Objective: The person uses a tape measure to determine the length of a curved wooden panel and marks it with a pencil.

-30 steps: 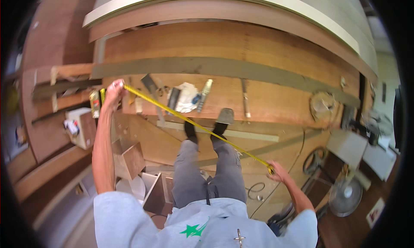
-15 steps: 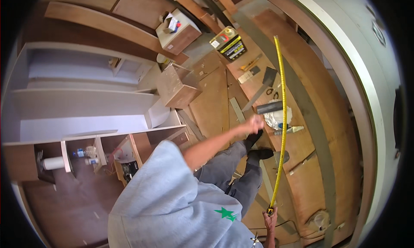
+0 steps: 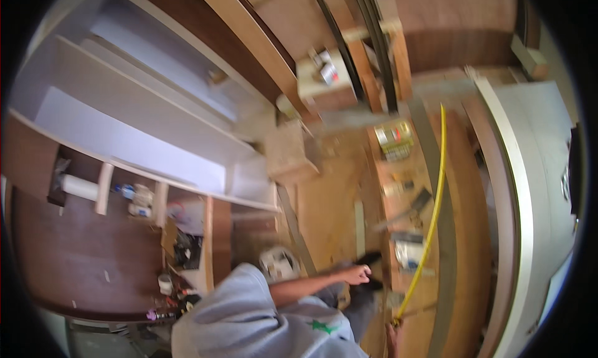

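My right hand (image 3: 392, 338), low in the view and partly cut off by the bottom edge, grips a tape measure (image 3: 397, 322). Its long yellow blade (image 3: 438, 196) is pulled out, rising in a slight curve away from me over the wooden boards. My left hand (image 3: 357, 274) is held in front of my body, fingers curled closed, apart from the blade. Whether anything small sits inside that fist is hidden. Below it are my dark shoes (image 3: 369, 259).
A metal can (image 3: 393, 138), a dark-bladed tool (image 3: 418, 202) and a pale crumpled bag (image 3: 408, 253) lie along the boards. To the left stands an open cabinet (image 3: 143, 124) with shelves. A wooden box (image 3: 289, 152) and dark strips (image 3: 377, 46) are farther off.
The whole view has turned, and the surroundings have shifted. Both hands now appear lower in the picture. The blade stays extended, and the right hand keeps its grip on the tape measure.
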`<state>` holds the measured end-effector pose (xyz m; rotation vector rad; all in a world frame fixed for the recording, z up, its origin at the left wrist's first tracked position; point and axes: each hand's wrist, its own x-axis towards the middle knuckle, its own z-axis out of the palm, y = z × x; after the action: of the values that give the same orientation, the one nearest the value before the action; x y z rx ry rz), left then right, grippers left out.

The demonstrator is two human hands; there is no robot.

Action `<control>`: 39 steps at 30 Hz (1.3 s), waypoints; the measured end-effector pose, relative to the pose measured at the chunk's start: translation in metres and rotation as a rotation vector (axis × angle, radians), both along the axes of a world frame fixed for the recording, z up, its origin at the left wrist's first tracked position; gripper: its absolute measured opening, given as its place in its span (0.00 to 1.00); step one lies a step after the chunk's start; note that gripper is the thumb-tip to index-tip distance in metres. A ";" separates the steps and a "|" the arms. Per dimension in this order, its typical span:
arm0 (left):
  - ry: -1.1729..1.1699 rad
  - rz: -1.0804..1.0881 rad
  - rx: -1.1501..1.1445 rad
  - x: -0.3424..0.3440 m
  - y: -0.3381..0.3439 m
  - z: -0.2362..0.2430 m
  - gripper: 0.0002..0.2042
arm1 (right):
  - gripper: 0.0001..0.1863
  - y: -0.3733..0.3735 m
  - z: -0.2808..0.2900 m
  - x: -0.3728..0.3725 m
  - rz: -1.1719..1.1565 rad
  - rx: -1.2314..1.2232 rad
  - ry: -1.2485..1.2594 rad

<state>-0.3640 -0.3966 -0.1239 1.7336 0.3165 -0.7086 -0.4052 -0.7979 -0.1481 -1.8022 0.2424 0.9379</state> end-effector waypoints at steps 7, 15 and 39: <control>-0.168 0.213 0.250 0.097 0.120 0.081 0.19 | 0.30 0.088 0.016 0.092 0.011 0.022 0.076; -0.058 0.158 0.338 0.043 0.178 0.063 0.21 | 0.29 0.159 0.068 0.136 0.021 0.110 0.030; 0.191 -0.220 -0.293 0.107 -0.012 0.048 0.19 | 0.27 0.132 0.098 0.065 -0.074 0.045 0.105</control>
<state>-0.2567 -0.4083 -0.0761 1.4372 0.1438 -1.0315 -0.3402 -0.6655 -0.0499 -1.6940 0.3486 0.9790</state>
